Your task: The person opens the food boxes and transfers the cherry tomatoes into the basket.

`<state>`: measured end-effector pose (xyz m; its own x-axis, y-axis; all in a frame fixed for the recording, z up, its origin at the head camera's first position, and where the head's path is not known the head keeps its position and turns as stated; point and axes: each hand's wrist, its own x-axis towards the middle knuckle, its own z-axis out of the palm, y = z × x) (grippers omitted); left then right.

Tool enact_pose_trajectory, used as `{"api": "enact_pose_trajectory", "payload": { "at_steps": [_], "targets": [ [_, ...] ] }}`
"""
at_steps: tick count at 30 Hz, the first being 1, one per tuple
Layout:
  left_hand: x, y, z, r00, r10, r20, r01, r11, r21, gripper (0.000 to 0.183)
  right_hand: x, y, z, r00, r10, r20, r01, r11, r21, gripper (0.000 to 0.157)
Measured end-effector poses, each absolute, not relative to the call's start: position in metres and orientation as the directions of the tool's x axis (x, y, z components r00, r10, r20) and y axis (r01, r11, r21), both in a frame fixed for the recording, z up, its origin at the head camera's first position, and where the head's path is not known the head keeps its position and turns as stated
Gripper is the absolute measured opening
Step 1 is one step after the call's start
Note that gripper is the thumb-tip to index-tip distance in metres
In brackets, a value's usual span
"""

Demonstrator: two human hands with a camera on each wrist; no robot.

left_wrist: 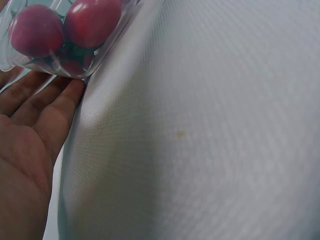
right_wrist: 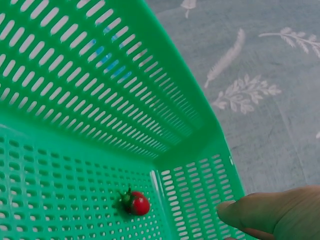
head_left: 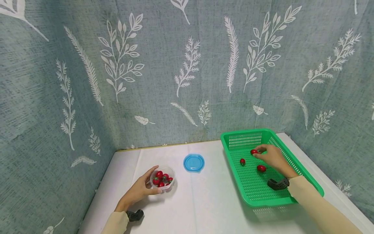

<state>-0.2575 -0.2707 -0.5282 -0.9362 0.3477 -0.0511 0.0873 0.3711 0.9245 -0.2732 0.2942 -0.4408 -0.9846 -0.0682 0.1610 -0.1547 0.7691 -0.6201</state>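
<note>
On the left of the table, my left hand (head_left: 143,186) holds a small clear plastic container (head_left: 174,178), thumb on the near side and fingers round the far side. Several red cherry tomatoes (left_wrist: 92,22) lie inside it. Over the far part of a green plastic basket (head_left: 244,198), my right hand (head_left: 271,157) pinches a cherry tomato (head_left: 254,151) between thumb and fingertips. The right wrist view shows the thumb (right_wrist: 255,212), but not the pinched tomato. Two more tomatoes lie on the basket floor: one with a green stem (right_wrist: 139,204) and another (head_left: 261,168) nearer the wrist.
A blue lid (head_left: 193,163) lies flat on the white table (head_left: 204,201) between container and basket. Patterned grey-green cloth (head_left: 163,81) hangs behind the table and at both sides. The basket has raised slotted walls.
</note>
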Motion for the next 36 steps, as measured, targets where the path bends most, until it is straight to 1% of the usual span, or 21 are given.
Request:
{"api": "enact_pose_trajectory", "payload": {
  "at_steps": [8, 13, 19, 25, 31, 36],
  "targets": [
    [-0.257, -0.271, -0.528, -0.935, 0.352, -0.046, 0.095, 0.372, 0.923, 0.106, -0.273, 0.275, -0.43, -0.976, -0.107, 0.189, -0.203, 0.757, -0.621, 0.033],
    [-0.256, -0.271, -0.528, -0.935, 0.351, -0.04, 0.098, 0.366, 0.925, 0.105, -0.278, 0.257, -0.425, -0.967, -0.155, 0.201, -0.248, 0.74, -0.625, 0.031],
    [-0.256, -0.272, -0.528, -0.937, 0.348, -0.039, 0.101, 0.376, 0.921, 0.105, -0.282, 0.233, -0.422, -0.96, -0.198, 0.199, -0.28, 0.715, -0.641, 0.032],
    [-0.257, -0.271, -0.53, -0.936, 0.349, -0.038, 0.102, 0.372, 0.923, 0.105, -0.282, 0.209, -0.419, -0.958, -0.233, 0.169, -0.284, 0.673, -0.683, 0.033],
    [-0.257, -0.272, -0.531, -0.937, 0.346, -0.045, 0.092, 0.371, 0.924, 0.106, -0.285, 0.191, -0.422, -0.947, -0.251, 0.2, -0.319, 0.659, -0.681, 0.025],
    [-0.257, -0.272, -0.53, -0.937, 0.347, -0.041, 0.099, 0.375, 0.922, 0.108, -0.284, 0.175, -0.42, -0.94, -0.269, 0.208, -0.336, 0.642, -0.689, 0.025]
  ]
}}
